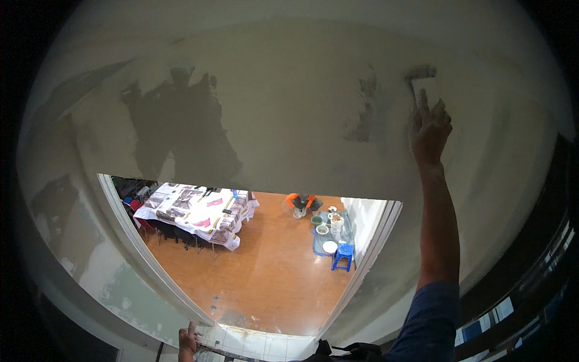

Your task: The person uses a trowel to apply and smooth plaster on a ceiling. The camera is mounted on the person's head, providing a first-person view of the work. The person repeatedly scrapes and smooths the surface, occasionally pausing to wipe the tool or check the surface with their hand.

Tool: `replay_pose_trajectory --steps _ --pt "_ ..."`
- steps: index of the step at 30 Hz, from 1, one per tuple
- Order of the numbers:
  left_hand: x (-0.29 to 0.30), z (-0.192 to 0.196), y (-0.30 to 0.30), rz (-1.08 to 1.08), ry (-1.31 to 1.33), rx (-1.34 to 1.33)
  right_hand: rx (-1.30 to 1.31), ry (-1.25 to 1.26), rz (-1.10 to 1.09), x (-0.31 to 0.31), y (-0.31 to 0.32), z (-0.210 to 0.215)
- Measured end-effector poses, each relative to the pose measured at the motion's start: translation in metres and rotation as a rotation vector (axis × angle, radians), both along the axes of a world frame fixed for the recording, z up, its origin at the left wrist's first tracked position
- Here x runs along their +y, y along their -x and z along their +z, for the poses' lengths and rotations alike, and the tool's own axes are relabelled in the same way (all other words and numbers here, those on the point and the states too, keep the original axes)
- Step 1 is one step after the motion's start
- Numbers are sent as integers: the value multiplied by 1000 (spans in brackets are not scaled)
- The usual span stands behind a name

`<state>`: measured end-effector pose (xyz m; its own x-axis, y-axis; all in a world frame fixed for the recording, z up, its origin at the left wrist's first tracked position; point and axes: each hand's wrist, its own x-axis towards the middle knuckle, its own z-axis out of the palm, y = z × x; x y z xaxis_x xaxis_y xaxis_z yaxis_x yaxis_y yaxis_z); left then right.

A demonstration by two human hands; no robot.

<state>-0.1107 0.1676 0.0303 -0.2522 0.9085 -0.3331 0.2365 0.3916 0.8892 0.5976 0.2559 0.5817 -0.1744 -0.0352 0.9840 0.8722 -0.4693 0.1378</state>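
Note:
Raised high against the wall, my right hand (429,134) grips a scraper with a pale, flat rectangular blade (424,90). Its far edge meets a dark, damp-looking smear (421,72) on the plastered wall (289,108). Fingers lie along the blade and the handle is hidden in my palm. Low down on the left, my left hand (187,341) is closed beside a thin dark bar (224,353). What it holds, if anything, I cannot make out. Darker grey patches of filler (175,123) mark the wall to the left, with a smaller patch (365,108) nearer the scraper.
Below the wall, a white-framed opening (386,208) shows a wooden floor (271,271). Through it stand a covered table (199,208) with chairs, a blue stool (343,257), several pots on a plastic sheet (321,246), and orange-and-black things (303,201). White tiles (256,345) line the threshold.

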Motion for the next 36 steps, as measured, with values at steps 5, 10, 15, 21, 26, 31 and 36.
replay_pose_trajectory --steps 5,10,15,21,26,31,36 --pt "2 -14 -1 14 -72 41 -79 -1 38 32 42 -4" --pt "-11 3 -10 73 -109 27 45 78 105 1 -29 -16" --pt "-3 21 -19 34 -132 -39 58 -33 389 61 -33 -18" --pt "-9 3 -12 68 -143 -27 -43 47 5 -10 -25 -39" --pt "-6 17 -15 18 -100 -23 179 -45 -91 16 19 -4" --pt "-18 0 -4 66 -152 26 -106 64 -29 -11 -9 -35" --pt "0 -8 -3 28 -154 -2 252 -179 -29 25 -6 17"
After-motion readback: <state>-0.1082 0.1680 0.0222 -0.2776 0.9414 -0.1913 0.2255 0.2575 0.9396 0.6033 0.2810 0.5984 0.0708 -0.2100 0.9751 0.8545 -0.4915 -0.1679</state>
